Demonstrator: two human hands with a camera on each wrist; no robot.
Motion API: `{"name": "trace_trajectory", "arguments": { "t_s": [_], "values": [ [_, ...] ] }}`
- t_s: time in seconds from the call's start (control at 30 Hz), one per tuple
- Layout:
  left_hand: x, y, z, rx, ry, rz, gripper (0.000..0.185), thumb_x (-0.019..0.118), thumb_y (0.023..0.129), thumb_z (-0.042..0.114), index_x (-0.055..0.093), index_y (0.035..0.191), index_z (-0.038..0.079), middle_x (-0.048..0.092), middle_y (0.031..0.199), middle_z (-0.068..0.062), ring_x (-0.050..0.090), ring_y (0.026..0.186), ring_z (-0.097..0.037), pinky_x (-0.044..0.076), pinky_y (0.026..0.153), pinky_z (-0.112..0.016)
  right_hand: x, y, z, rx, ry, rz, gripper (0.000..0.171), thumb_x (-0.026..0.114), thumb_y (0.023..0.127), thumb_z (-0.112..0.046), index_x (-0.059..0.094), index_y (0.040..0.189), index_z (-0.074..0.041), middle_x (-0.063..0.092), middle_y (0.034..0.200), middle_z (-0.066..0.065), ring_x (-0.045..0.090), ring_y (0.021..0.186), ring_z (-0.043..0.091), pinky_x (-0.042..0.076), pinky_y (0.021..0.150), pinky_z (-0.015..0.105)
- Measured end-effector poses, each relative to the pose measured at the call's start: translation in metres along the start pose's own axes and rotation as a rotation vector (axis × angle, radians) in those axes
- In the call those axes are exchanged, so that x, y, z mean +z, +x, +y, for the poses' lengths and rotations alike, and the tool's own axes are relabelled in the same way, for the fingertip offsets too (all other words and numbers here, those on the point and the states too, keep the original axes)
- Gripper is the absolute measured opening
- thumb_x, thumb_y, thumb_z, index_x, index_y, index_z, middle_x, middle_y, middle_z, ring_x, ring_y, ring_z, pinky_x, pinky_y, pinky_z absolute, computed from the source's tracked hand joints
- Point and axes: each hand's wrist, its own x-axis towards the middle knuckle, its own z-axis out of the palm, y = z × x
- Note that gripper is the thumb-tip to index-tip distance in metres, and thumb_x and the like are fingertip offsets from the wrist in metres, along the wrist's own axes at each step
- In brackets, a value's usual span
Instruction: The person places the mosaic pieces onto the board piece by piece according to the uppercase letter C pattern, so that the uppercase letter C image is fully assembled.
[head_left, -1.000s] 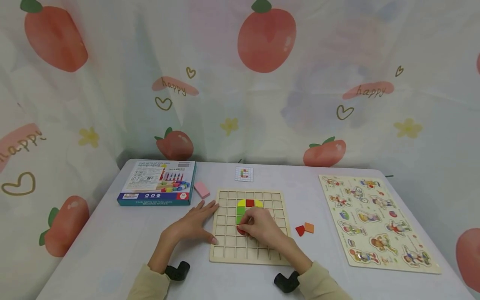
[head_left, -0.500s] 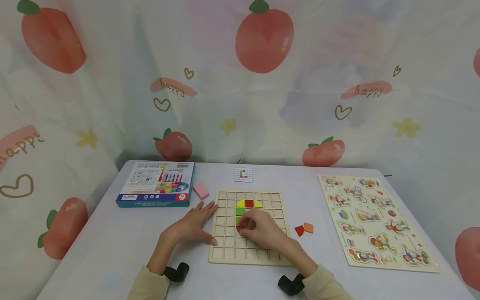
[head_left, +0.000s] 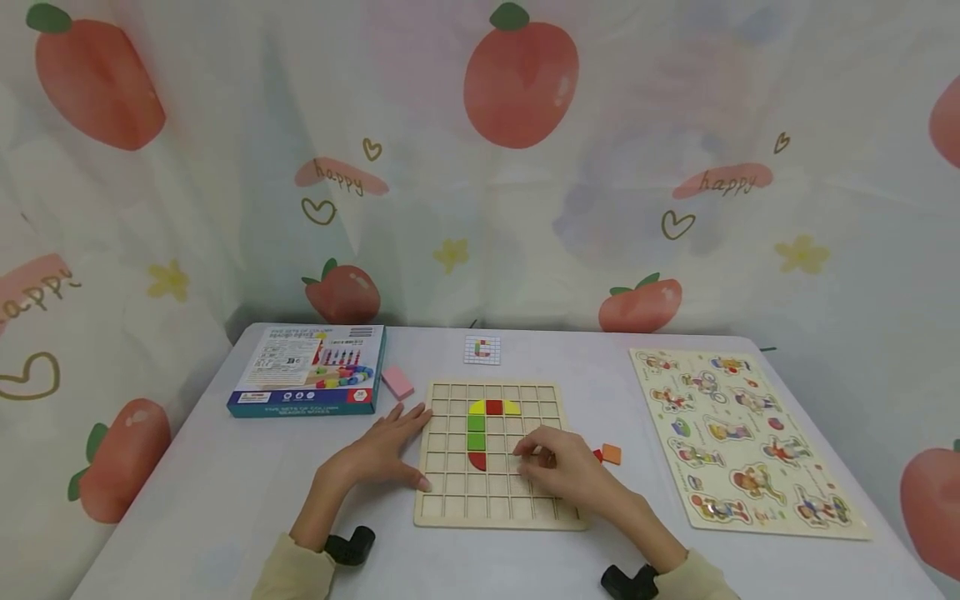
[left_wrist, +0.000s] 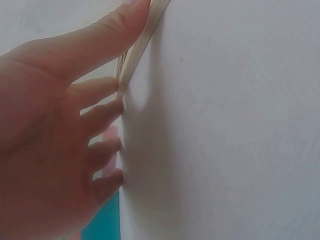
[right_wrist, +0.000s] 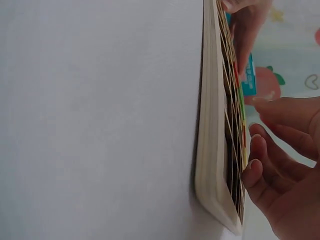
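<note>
Looking from the head: right hand (head_left: 558,468) off the red piece (head_left: 477,460), now sat in the grid board (head_left: 495,454) left of its loose, empty fingers; piece looks placed. Left wrist: left hand (left_wrist: 55,145) flat, fingertips pressing the board edge. Right wrist: curled fingers (right_wrist: 270,165) holding nothing

Blue box (head_left: 306,370), pink block (head_left: 397,383), character puzzle (head_left: 742,439)
</note>
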Motion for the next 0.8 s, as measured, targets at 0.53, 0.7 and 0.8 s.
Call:
{"name": "trace_trajectory", "arguments": {
  "t_s": [0.53, 0.7, 0.8],
  "values": [
    [0.000, -0.002, 0.001, -0.013, 0.001, -0.002, 0.105, 0.092, 0.073, 0.039, 0.038, 0.161, 0.020, 0.027, 0.171, -0.002, 0.010, 0.160, -0.038, 0.017, 0.123, -0.069, -0.043, -0.033, 0.040, 0.076, -0.105, 0.167, 0.025, 0.081, 0.085, -0.002, 0.073, 0.106, -0.013, 0.071, 0.093, -0.003, 0.054, 0.071, 0.000, 0.049, 0.061, 0.020],
    [0.000, -0.002, 0.002, -0.013, 0.002, -0.003, 0.105, 0.092, 0.073, 0.039, 0.038, 0.161, 0.019, 0.027, 0.171, -0.003, 0.010, 0.160, -0.039, 0.016, 0.123, -0.070, -0.056, -0.040, 0.049, 0.146, -0.108, 0.180, 0.033, 0.083, 0.085, -0.006, 0.070, 0.115, -0.009, 0.070, 0.099, 0.002, 0.055, 0.072, 0.003, 0.050, 0.062, 0.020],
    [0.000, -0.002, 0.001, -0.009, 0.002, -0.005, 0.105, 0.092, 0.073, 0.038, 0.038, 0.161, 0.019, 0.027, 0.171, -0.003, 0.009, 0.160, -0.039, 0.016, 0.123, -0.069, -0.063, -0.043, 0.053, 0.203, -0.128, 0.183, 0.035, 0.082, 0.086, -0.007, 0.070, 0.118, -0.008, 0.068, 0.102, 0.004, 0.057, 0.076, 0.007, 0.050, 0.063, 0.020]
  ]
}}
